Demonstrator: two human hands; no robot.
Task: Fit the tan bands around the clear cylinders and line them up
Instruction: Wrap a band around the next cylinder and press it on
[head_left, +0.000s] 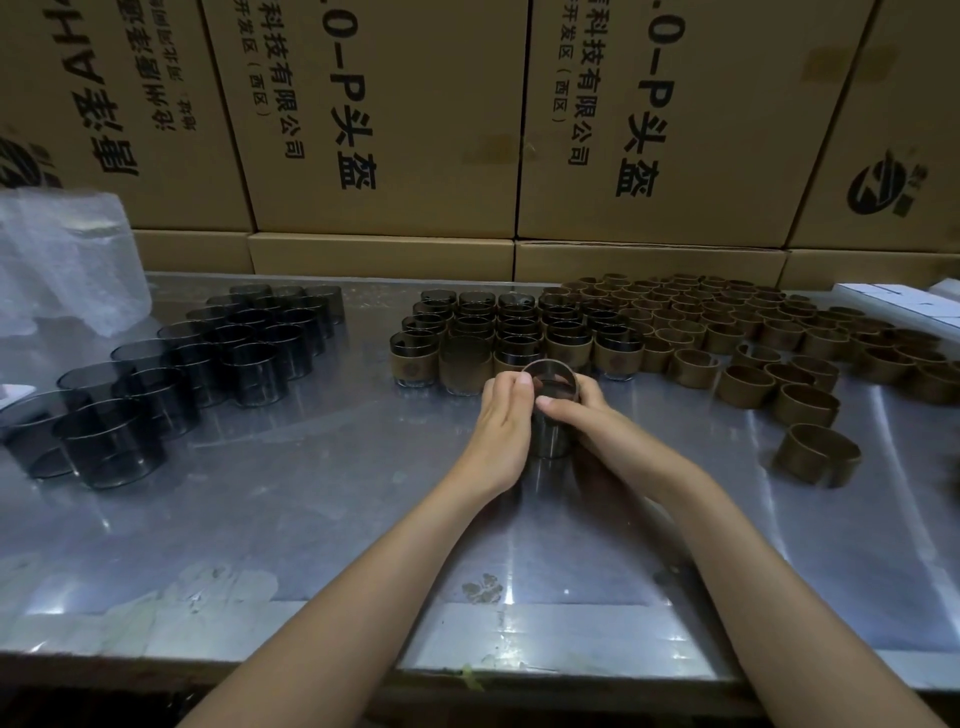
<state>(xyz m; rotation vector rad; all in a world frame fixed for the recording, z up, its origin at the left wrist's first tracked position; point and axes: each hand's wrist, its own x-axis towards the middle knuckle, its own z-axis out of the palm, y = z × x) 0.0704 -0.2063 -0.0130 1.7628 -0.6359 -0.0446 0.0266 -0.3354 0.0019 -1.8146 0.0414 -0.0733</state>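
Both hands meet around one clear, smoky-tinted glass cylinder (551, 410) standing on the worktop in front of the finished rows. The left hand (501, 431) wraps its fingers (511, 382) round the near-left side, and the right hand (587, 415) curls in from the right, its thumb lying across the front just under the rim. A tan band (563, 370) shows as a thin ring at the top of the cylinder, between the two sets of fingertips. My reading is that both hands are pressing it down over the rim, one steadying the glass while the other works the sleeve; how far down it sits is hidden behind the fingers.

Just beyond the hands stands the block of banded cylinders (511, 338), packed touching in straight rows, so a newly dressed one only has to be slid forward to join the front line. To the right lies the spread of loose tan bands (753, 332), within easy reach of the right hand. Well apart on the left stand the bare dark-tinted cylinders (208, 353), awaiting bands. All of it rests on the shiny metal worktop (337, 493), backed by stacked brown cardboard cartons (389, 130).
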